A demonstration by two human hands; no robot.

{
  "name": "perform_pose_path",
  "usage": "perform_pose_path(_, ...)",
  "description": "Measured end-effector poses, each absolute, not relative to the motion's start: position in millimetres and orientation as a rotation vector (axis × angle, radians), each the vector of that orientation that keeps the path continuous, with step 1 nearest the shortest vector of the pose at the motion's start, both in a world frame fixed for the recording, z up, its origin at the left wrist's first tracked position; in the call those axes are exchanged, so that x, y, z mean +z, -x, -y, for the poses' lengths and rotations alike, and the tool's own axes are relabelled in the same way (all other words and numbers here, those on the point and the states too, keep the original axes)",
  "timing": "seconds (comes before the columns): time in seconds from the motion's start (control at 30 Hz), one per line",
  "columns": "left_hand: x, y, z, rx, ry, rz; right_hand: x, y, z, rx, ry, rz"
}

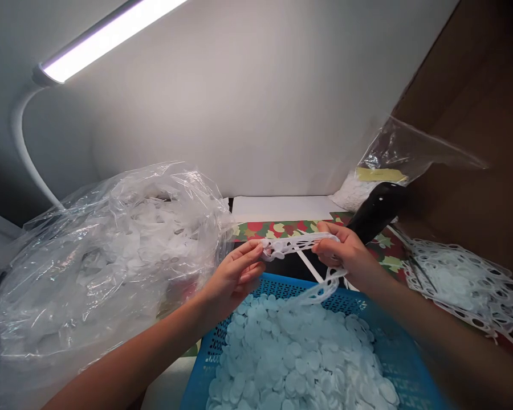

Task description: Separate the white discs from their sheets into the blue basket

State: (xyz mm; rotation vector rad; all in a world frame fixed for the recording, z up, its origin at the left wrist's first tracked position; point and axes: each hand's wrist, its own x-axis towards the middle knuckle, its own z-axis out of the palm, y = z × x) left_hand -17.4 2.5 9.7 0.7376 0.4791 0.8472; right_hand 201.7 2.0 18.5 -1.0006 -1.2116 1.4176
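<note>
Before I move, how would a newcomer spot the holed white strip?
Find the blue basket of white discs, bottom centre. Just above it in view, the strip runs between the left hand and right hand. Unlike the netlike white pile at right, it is held up.

Hands (241,269) holding white strip (297,245), white discs (290,353), blue basket (277,285)

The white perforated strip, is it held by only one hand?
No, the left hand and the right hand both grip the strip.

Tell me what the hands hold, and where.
A white perforated strip: the left hand pinches one end, the right hand grips it farther along.
</note>
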Motion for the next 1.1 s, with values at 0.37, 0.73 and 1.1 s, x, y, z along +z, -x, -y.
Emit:
perform_pose_path(0.37, 8.5, 16.6, -4.9, 0.848, -0.644, -0.461, 16.9, -206.4, -9.4, 1.296, 1.029, 1.028)
perform_pose_path(0.73, 11.1, 20.1, -2.5, 0.818, -0.625, -0.384, 13.3, -209.6, -14.2, 1.234, 1.033, 1.018)
perform_pose_path(1.1, 10.4, 23.2, -3.1, 0.650, -0.643, -0.302, 14.1, -211.9, -15.0, 1.144, 0.987, 0.930)
